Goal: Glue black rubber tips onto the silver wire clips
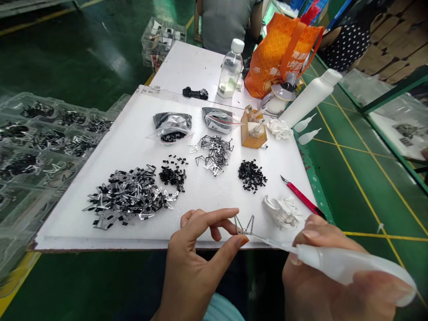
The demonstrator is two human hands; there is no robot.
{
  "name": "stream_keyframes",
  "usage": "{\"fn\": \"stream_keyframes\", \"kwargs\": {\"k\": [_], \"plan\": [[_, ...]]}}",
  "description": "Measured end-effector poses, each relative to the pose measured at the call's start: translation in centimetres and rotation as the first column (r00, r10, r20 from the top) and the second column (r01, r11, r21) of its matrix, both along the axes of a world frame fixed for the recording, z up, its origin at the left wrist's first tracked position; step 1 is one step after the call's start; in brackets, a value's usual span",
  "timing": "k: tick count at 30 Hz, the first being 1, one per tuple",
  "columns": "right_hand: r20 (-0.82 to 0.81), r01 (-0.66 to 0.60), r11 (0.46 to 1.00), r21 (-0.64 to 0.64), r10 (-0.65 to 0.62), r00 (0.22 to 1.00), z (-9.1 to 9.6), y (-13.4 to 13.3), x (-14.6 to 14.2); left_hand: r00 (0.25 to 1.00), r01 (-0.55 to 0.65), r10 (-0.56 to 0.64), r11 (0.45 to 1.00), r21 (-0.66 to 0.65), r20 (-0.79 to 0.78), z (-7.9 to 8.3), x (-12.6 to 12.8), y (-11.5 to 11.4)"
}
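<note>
My left hand point(197, 254) pinches a small bent metal piece point(244, 226) between thumb and fingers, just above the white board's point(160, 227) front edge. My right hand point(327, 272) grips a white squeeze bottle point(347, 265), and its thin nozzle reaches to the metal piece. Beyond my hands lie a heap of metal-and-black parts point(127, 196), a pile of bare metal pieces point(216, 154) and two small mounds of black bits point(172, 176) point(252, 175). A red craft knife point(302, 199) and a crumpled white cloth point(282, 212) are nearest my right hand.
Two zip bags point(172, 127) point(217, 119) and a cardboard holder with small bottles point(254, 132) stand farther back. Plastic trays of parts point(40, 147) fill the left. A clear bottle point(230, 69), an orange bag point(281, 55) and a seated person point(227, 22) are beyond.
</note>
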State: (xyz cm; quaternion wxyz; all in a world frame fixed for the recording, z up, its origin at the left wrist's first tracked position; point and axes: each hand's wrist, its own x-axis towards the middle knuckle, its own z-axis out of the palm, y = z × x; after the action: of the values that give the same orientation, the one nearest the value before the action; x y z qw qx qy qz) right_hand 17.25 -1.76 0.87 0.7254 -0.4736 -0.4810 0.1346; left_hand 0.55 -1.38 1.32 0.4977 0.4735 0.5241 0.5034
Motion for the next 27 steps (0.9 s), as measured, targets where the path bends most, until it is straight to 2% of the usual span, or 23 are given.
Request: {"fn": "stream_keyframes", "kwargs": {"k": [11, 16, 19, 21, 24, 27], "plan": [[0.019, -0.008, 1.000, 0.019, 0.008, 1.000, -0.7, -0.2, 0.3, 1.000, -0.009, 0.009, 1.000, -0.001, 0.003, 0.4, -0.1, 0.5], [-0.047, 0.084, 0.996, -0.007, -0.084, 0.995, -0.5, -0.5, 0.3, 1.000, -0.009, 0.009, 1.000, -0.016, 0.007, 0.3, 0.0, 0.4], [-0.042, 0.137, 0.988, 0.074, -0.134, 0.990, -0.9, -0.1, 1.2, 1.000, -0.019, 0.020, 1.000, -0.014, 0.016, 0.3, 0.1, 0.4], [-0.011, 0.131, 0.987, 0.096, -0.130, 0.991, -1.1, 0.1, 1.8, 0.999, -0.029, 0.030, 0.999, -0.013, 0.015, 0.4, 0.1, 0.4], [0.020, 0.104, 0.993, 0.062, -0.106, 0.994, -1.1, 0.1, 2.1, 0.999, -0.034, 0.035, 0.999, -0.018, 0.010, 0.4, 0.0, 0.5], [0.003, 0.141, 0.989, 0.053, -0.142, 0.990, -0.6, 0.0, 1.7, 1.000, -0.031, 0.031, 0.999, -0.034, 0.004, 0.5, -0.1, 0.4]]}}
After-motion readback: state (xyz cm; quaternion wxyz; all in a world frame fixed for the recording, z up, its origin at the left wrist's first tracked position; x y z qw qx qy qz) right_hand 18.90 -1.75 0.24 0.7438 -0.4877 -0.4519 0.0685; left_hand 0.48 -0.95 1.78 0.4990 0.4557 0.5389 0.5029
